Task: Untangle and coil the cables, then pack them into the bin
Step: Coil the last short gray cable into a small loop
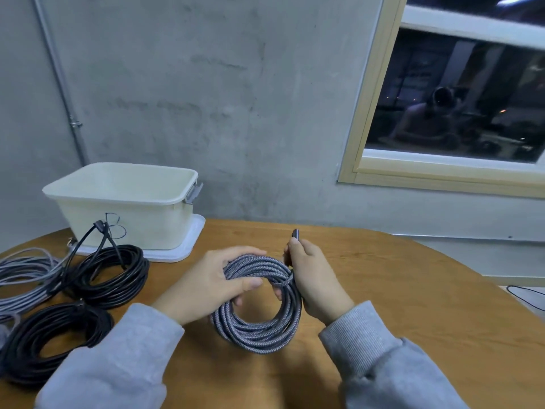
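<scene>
Head view showed the braided grey cable point(259, 314) already wound into a round coil and held above the wooden table point(413, 290), near the middle, between both hands. The left hand point(212, 281) gripped the far-left arc of the coil, fingers curled over the bundled turns and thumb pressed across them. The right hand point(312, 278) was closed round the coil's right side and pinched the loose tail, whose metal plug point(295, 235) stuck up past the fingertips toward the far wall.

The bin point(124, 199) stood on its white lid point(188, 246) at the far left, open-topped, well apart from the coil. So the coming move would likely run left and away, and the left hand was the nearer one to it. The coil's plane tilted toward the camera, with no long axis to speak of.

The cable looked thick, woven in a grey-and-white fleck, its turns lying even and snug. Whether the tail was yet tucked could not be told.

Two black coils point(115, 276) and a loose pale grey cable point(26, 278) lay at the left, outside the bin
</scene>
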Motion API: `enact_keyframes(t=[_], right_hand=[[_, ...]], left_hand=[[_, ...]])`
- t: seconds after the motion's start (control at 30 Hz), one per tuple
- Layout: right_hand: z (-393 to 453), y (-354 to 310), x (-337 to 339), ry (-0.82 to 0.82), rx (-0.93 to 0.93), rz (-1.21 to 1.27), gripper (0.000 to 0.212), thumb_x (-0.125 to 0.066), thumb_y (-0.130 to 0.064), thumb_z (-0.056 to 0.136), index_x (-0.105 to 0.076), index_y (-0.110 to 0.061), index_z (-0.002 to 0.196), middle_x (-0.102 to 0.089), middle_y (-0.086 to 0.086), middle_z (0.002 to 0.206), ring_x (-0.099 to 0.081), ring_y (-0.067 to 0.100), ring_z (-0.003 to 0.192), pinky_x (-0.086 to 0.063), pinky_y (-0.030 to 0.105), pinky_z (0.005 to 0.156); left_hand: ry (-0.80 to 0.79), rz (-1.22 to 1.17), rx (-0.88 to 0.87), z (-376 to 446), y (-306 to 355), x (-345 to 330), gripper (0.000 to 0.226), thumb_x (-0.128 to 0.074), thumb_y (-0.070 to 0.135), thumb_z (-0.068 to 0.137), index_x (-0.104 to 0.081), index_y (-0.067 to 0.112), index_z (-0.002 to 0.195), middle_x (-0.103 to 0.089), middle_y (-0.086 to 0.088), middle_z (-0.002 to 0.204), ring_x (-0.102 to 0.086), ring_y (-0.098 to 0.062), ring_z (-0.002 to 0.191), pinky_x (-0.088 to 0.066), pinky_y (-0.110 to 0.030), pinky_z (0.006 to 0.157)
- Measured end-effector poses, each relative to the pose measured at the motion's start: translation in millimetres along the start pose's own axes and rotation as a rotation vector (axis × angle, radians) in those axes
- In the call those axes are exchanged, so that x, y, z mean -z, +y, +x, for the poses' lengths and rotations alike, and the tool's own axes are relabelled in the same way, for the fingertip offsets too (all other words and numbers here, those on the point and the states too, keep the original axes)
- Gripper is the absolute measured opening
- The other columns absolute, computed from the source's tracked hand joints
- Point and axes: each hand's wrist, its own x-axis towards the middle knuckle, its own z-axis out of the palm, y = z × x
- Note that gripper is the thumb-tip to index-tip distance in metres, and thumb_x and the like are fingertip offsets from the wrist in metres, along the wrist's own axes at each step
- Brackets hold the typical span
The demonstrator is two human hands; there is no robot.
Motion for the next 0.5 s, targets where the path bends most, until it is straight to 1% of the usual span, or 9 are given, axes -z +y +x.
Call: enact_keyframes(t=[0.07,0.17,0.23,0.27,0.3,0.33,0.4,0.43,0.5], right_hand=[[0,-7,1,-0.014,0.004,0.094,0.027,-0.026,-0.025,0.104,-0.04,-0.008,0.087,-0.048,0.01,0.051,-0.046,0.022,0.034,-0.039,0.024,0.034],[5,-16,0,-0.021,0.025,0.164,0.031,-0.026,-0.027,0.104,-0.041,-0.007,0.085,-0.049,0.009,0.052,-0.046,0.022,0.035,-0.038,0.022,0.034],[9,-21,-2,-0.003,0.057,0.178,0.038,-0.026,-0.027,0.105,-0.044,-0.004,0.08,-0.052,0.012,0.05,-0.046,0.022,0.036,-0.038,0.023,0.035],[12,-22,-4,0.005,0.069,0.189,0.04,-0.026,-0.027,0.105,-0.044,-0.003,0.079,-0.054,0.012,0.05,-0.046,0.023,0.036,-0.039,0.023,0.035],[14,-23,-7,0.006,0.071,0.208,0.038,-0.026,-0.028,0.105,-0.044,-0.003,0.083,-0.056,0.011,0.05,-0.048,0.023,0.037,-0.041,0.024,0.037],[17,-23,-11,-0.003,0.065,0.228,0.035,-0.027,-0.029,0.105,-0.044,-0.004,0.087,-0.057,0.008,0.05,-0.05,0.023,0.038,-0.044,0.025,0.038],[24,-21,-19,-0.026,0.059,0.224,0.032,-0.029,-0.03,0.104,-0.043,-0.005,0.089,-0.061,0.004,0.052,-0.056,0.024,0.043,-0.049,0.029,0.045],[28,-20,-23,-0.033,0.067,0.197,0.032,-0.03,-0.031,0.104,-0.043,-0.006,0.088,-0.063,0.002,0.054,-0.058,0.023,0.047,-0.05,0.03,0.05],[37,-20,-30,-0.057,0.083,0.144,0.032,-0.035,-0.031,0.103,-0.045,-0.006,0.086,-0.068,0.001,0.063,-0.061,0.021,0.055,-0.05,0.031,0.058]], left_hand=[[0.018,-0.056,0.003,1,5,-1,0.035,-0.069,0.008,0.085,-0.061,0.026,0.115,-0.067,0.003,0.065,-0.06,-0.015,0.056,-0.052,-0.025,0.054],[0.069,-0.219,0.012,0,8,2,0.042,-0.072,0.01,0.084,-0.058,0.023,0.121,-0.072,-0.004,0.079,-0.062,-0.019,0.062,-0.053,-0.024,0.06],[0.085,-0.362,0.017,-2,5,7,0.05,-0.073,0.019,0.076,-0.057,0.024,0.123,-0.072,-0.011,0.088,-0.063,-0.02,0.063,-0.054,-0.027,0.063],[0.092,-0.411,0.022,-3,3,9,0.052,-0.072,0.02,0.074,-0.057,0.024,0.124,-0.072,-0.012,0.09,-0.062,-0.02,0.061,-0.055,-0.03,0.063],[0.108,-0.43,0.028,-3,2,11,0.049,-0.07,0.018,0.077,-0.057,0.024,0.125,-0.071,-0.011,0.089,-0.059,-0.019,0.057,-0.054,-0.032,0.062],[0.135,-0.436,0.036,-3,1,13,0.044,-0.068,0.014,0.084,-0.057,0.023,0.125,-0.071,-0.01,0.087,-0.055,-0.017,0.053,-0.053,-0.033,0.059],[0.206,-0.454,0.061,-2,-2,17,0.034,-0.056,0.005,0.094,-0.057,0.021,0.125,-0.07,-0.011,0.083,-0.047,-0.015,0.046,-0.046,-0.028,0.049],[0.236,-0.461,0.075,-1,-4,20,0.034,-0.052,0.004,0.095,-0.057,0.02,0.124,-0.069,-0.011,0.082,-0.045,-0.014,0.044,-0.043,-0.025,0.045],[0.284,-0.451,0.095,0,-11,27,0.034,-0.05,0.003,0.095,-0.056,0.019,0.125,-0.069,-0.011,0.081,-0.042,-0.012,0.041,-0.037,-0.022,0.041]])
